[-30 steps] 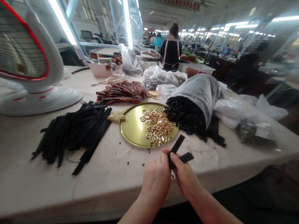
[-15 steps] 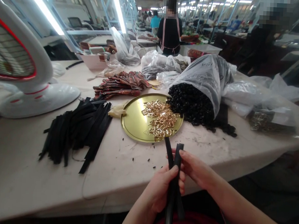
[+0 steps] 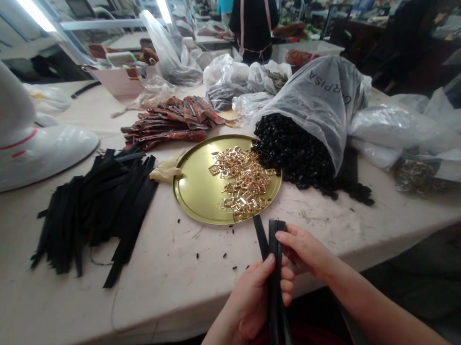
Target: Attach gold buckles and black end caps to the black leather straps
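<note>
At the left, I see the white fan base (image 3: 61, 151) on the counter (image 3: 151, 276). Beside it lies a loose pile of black strips (image 3: 97, 206), and behind this pile a patterned bundle (image 3: 171, 120). Next comes the gold tray (image 3: 194, 191), with many metal buckles (image 3: 245, 178) heaped on its right part. The left hand (image 3: 251, 292) has its fingers closed around the held strips (image 3: 273, 293), the thumb pressing on top. The right hand (image 3: 304, 246) pinches their upper end lightly. These strips are in front of the tray, their lower ends hanging toward the lap. Farther right, small black pieces (image 3: 293, 150) spill from a plastic bag (image 3: 320, 89).

I judge that the handling of these strips is only partly done: they are in both hands, and I see no buckle on their uncovered parts. The pile and the heap are large, so much seems to be left.

Compared with one second ago, the strips, which pointed away at crossing angles, now run lengthwise, and the left thumb is on top. The view has also tilted lower, and less of the fan shows.
</note>
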A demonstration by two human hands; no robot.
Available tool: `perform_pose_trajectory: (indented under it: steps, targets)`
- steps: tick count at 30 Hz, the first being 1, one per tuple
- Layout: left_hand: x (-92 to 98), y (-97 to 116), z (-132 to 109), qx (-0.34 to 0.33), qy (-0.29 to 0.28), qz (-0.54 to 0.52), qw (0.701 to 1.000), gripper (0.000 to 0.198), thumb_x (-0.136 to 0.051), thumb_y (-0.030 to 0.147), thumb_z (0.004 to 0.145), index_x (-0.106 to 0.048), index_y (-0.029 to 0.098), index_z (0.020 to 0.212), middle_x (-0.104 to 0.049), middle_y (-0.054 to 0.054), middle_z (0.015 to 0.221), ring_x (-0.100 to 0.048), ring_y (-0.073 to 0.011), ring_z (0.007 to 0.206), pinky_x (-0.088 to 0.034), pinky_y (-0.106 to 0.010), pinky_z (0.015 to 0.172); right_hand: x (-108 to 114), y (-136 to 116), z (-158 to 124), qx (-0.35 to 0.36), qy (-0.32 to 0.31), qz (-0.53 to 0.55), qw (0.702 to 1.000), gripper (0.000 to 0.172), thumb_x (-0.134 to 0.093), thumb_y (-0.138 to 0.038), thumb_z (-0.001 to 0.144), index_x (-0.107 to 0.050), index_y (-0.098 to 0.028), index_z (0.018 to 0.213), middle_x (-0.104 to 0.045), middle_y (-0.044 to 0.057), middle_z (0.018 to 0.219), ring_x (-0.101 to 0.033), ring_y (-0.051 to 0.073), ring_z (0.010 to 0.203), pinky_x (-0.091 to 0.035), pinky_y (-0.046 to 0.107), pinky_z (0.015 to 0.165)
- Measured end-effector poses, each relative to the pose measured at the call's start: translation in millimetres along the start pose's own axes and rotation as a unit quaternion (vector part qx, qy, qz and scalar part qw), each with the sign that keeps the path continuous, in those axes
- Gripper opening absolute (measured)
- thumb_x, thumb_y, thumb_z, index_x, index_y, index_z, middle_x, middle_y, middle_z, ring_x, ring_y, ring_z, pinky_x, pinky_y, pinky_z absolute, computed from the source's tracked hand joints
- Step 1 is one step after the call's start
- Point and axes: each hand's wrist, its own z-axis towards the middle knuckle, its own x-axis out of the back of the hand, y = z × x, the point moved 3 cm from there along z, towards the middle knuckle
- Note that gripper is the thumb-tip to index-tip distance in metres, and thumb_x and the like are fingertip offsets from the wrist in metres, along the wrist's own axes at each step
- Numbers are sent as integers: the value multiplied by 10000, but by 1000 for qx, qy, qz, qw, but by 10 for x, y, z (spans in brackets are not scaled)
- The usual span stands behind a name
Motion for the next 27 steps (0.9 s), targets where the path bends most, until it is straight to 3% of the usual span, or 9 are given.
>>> perform_pose_trajectory:
  steps: [4,9,14,17,19,21,25,27]
  targets:
    - [-34,2,39,-8,4,35,999,245,-557,309,804,-553,101,932,-614,-44,665,-551,-74,508,-443,-165,464,96,-10,70,36,17,-34,999,241,-554,-389,764,-498,-160,712,-473,-60,488,-374,54,417,-237,178,399]
    - [-49,39,49,-43,33,66,996,280,-552,322,804,-514,133,1007,-627,-39,656,-547,-77,487,-430,-164,451,226,8,92,58,83,-57,993,389,-433,-473,821,-509,-148,622,-481,-34,491,-392,61,425,-286,189,414]
    - [-68,39,31,-43,37,83,995,254,-559,322,787,-523,138,957,-639,-51,700,-569,-89,529,-445,-180,490,211,-16,42,75,74,-78,991,364,-457,-444,816,-501,-158,596,-491,-27,487,-409,71,427,-296,194,409]
    - [-48,104,6,-92,59,122,987,169,-564,305,773,-505,154,821,-577,16,597,-460,-40,402,-357,-144,393,212,-82,60,106,43,-115,987,390,-440,-480,822,-513,-160,610,-511,-15,512,-429,82,445,-321,205,425]
    - [-5,189,-38,-141,81,141,977,181,-567,317,770,-457,174,753,-503,65,532,-359,-15,342,-274,-131,343,283,-172,114,143,61,-158,975,394,-400,-492,838,-552,-159,691,-534,-4,555,-456,94,478,-350,214,452]
    - [55,287,-109,-180,101,144,968,225,-573,347,769,-416,190,734,-440,95,491,-305,-9,324,-231,-126,329,415,-308,191,196,117,-248,942,367,-385,-466,850,-578,-161,785,-553,3,604,-493,113,532,-382,225,491]
    - [149,468,-293,-236,129,134,954,258,-597,362,755,-398,198,742,-390,112,454,-276,-9,316,-206,-124,320,757,-634,321,267,246,-488,794,265,-395,-343,860,-594,-168,870,-618,37,784,-560,161,743,-421,268,665]
    - [158,524,-367,-245,143,137,949,248,-618,336,742,-422,186,767,-446,91,488,-350,-15,352,-265,-120,348,930,-768,346,269,289,-537,745,246,-379,-265,862,-596,-164,915,-619,64,907,-548,181,870,-394,295,771]
